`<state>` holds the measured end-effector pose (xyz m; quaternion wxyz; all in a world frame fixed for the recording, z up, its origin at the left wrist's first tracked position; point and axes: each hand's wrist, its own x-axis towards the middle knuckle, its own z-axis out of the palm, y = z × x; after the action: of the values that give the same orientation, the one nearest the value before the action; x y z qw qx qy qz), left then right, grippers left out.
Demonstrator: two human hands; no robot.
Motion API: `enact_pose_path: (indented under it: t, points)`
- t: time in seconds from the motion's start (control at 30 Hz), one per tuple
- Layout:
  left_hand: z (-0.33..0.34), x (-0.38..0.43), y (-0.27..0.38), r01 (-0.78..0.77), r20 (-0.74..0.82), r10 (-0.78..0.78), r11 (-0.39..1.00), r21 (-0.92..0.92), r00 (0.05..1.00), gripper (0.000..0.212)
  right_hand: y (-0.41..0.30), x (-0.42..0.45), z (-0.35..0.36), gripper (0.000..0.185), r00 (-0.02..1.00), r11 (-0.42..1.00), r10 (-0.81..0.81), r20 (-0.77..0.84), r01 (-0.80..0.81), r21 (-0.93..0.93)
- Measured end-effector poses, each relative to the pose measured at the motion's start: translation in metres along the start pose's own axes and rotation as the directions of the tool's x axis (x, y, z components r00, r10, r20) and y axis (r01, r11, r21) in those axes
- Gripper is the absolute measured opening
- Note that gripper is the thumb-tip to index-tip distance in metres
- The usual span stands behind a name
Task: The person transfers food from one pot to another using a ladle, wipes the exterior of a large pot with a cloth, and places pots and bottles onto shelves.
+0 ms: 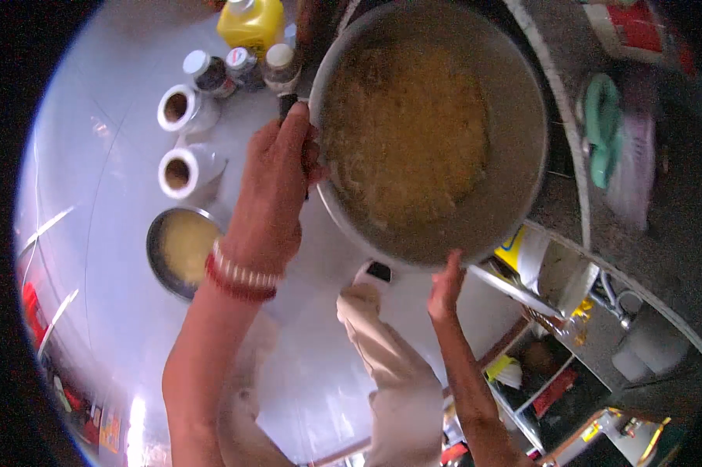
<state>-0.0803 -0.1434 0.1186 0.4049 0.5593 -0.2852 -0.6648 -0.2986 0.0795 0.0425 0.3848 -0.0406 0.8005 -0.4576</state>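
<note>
A large round metal pot (pixel 517 134) is tilted so that its inside faces me. Yellowish-brown food (pixel 409 140), blurred, covers much of its bottom. My left hand (pixel 278 166) is closed around a dark handle at the pot's left side, and a red and white bracelet circles that wrist. My right hand (pixel 445 289) is at the pot's lower rim with one digit pointing up along it; its other fingers are mostly hidden. Left of my left wrist, a smaller dark bowl or pan (pixel 181 251) holds pale yellow liquid, partly covered by my forearm.
Two white rolls with brown cores (pixel 179 172) stand on the shiny grey surface (pixel 117 233). Beyond them are capped jars (pixel 208 73) and a yellow jug (pixel 251 23). Right lie a green item (pixel 601 128) and a yellow-and-white container (pixel 523 257). A beige trouser leg (pixel 380 350) shows below.
</note>
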Motion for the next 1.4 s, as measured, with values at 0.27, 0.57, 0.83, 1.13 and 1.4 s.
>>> enact_pose_path:
  t: [0.27,0.57,0.83,1.13,1.4]
  points:
    - [0.006,0.021,-0.005,-0.225,-0.117,0.231,0.972,0.064,0.966,0.033,-0.028,-0.018,0.068,0.051,0.982,0.956,-0.053,-0.18,0.102,0.276]
    - [0.028,0.041,-0.013,-0.198,-0.076,0.19,0.975,-0.105,0.979,0.027,-0.052,0.021,0.068,0.06,0.954,0.943,-0.137,-0.265,0.208,0.261]
    - [0.058,0.047,-0.032,-0.428,0.041,0.431,0.901,-0.066,0.901,0.027,-0.087,0.104,0.054,0.062,0.943,0.786,-0.272,-0.192,0.333,0.52]
    - [0.09,0.056,-0.045,-0.406,0.149,0.48,0.841,-0.357,0.864,0.031,-0.072,0.121,0.056,0.066,0.849,0.593,-0.525,-0.064,0.419,0.688]
    - [0.029,0.037,-0.023,-0.383,0.498,0.208,0.881,0.278,0.842,0.05,0.005,0.097,0.094,0.084,0.824,0.817,-0.55,0.134,0.497,0.293]
